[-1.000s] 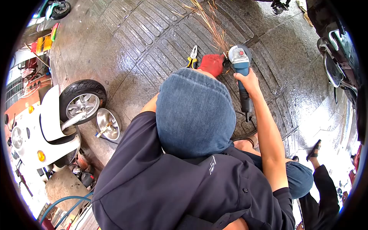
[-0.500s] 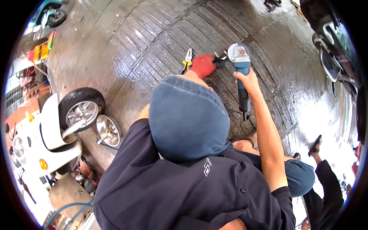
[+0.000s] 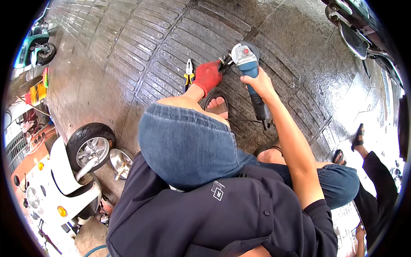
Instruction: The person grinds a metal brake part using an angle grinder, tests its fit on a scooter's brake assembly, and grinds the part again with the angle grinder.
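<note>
My right hand (image 3: 260, 85) is bare and wrapped round the body of a blue and black angle grinder (image 3: 248, 68). The grinder's head, with its disc (image 3: 252, 48), points away from me. My left hand (image 3: 208, 75), in a red glove, is closed low over the floor on a small dark metal part (image 3: 226, 63). That part reaches right up beside the grinder's head; whether the disc touches it I cannot tell. Pliers (image 3: 189, 73) with yellow and black handles lie on the floor just left of the glove.
Under everything is a wet, grooved floor (image 3: 171, 47). To the left stands a white scooter (image 3: 51, 188) with its front wheel (image 3: 91, 147) and a round metal lamp (image 3: 121, 164) nearby. A motorcycle mirror (image 3: 352, 40) shows top right. Another person's sandalled foot (image 3: 358, 137) is at right. The grinder's cord (image 3: 244, 120) crosses near my feet.
In the picture, both hands, the grinder and the dark part sit further left as the view has shifted. My sandalled foot beside the glove now shows plainly. Both grips are the same.
</note>
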Action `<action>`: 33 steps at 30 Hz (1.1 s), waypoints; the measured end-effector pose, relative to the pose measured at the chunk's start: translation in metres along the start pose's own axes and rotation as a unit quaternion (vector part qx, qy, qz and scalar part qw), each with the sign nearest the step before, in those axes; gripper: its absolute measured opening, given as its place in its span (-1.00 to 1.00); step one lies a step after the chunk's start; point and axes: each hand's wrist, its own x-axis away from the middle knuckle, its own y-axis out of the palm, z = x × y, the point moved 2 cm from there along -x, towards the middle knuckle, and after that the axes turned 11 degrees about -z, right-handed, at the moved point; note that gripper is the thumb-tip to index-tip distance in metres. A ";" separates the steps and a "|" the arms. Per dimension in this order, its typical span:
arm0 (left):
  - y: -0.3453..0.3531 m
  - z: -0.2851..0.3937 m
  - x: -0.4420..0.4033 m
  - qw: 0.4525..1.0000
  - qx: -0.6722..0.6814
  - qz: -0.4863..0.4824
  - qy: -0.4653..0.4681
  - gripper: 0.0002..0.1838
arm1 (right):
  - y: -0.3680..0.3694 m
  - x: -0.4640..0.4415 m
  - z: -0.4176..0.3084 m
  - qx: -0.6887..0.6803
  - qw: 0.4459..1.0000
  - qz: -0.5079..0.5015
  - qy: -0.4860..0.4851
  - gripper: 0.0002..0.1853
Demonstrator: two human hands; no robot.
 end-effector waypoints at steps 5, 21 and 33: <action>0.002 0.000 0.000 0.999 -0.010 0.040 0.028 -0.58 | 0.008 0.005 -0.006 0.057 0.998 -0.001 0.017 -0.04; -0.002 0.007 0.000 0.999 -0.025 -0.025 -0.014 -0.59 | 0.014 -0.002 -0.006 0.093 0.996 -0.002 0.008 -0.05; 0.006 0.004 0.000 1.000 -0.009 0.020 0.003 -0.69 | 0.014 -0.004 0.002 0.059 0.998 0.004 -0.002 -0.19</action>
